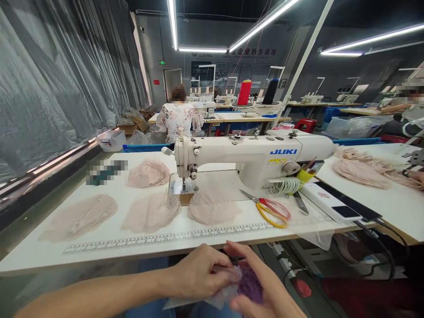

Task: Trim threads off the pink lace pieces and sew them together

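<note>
Below the table's front edge, my left hand (198,274) and my right hand (261,282) meet over my lap. Both are closed on a small purple lace piece (250,287) with a thin pale sheer piece (223,289) lying over it. My left fingers pinch the sheer layer from the left; my right hand cups the purple piece from underneath. A white JUKI sewing machine (251,154) stands on the white table (139,247) straight ahead, its needle (183,183) at centre.
Stacks of beige fabric pieces (150,212) lie left of and in front of the needle. Scissors with red and yellow handles (271,210) lie right. A printed ruler (165,238) runs along the front edge. A person (179,117) sits at a far table; another table with beige pieces (361,172) stands right.
</note>
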`<move>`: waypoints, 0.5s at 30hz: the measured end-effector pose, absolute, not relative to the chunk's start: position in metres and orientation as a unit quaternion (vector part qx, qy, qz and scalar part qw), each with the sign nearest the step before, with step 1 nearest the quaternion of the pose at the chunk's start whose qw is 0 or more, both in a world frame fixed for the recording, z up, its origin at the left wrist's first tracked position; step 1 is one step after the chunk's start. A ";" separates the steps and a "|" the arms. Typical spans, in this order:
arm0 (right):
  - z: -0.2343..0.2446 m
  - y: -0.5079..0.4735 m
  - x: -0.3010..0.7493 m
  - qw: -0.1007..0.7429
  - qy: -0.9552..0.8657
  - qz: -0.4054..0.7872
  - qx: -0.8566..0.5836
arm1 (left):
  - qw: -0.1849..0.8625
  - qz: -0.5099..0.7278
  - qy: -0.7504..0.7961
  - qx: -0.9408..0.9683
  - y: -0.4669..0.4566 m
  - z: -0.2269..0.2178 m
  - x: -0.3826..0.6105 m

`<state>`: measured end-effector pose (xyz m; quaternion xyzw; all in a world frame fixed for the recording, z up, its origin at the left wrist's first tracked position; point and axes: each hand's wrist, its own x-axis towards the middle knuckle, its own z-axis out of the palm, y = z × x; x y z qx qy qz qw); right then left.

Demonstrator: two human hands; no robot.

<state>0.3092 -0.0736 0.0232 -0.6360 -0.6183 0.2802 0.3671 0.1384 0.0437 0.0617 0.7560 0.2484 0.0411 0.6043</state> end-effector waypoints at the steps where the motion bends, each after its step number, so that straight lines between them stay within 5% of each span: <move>1: 0.021 -0.068 0.305 0.352 -0.616 0.293 -0.641 | 0.589 0.052 0.253 0.765 0.044 0.061 0.137; 15: 0.036 -0.060 0.299 0.367 -0.582 0.329 -0.647 | 0.663 -0.039 0.303 0.683 0.049 0.063 0.120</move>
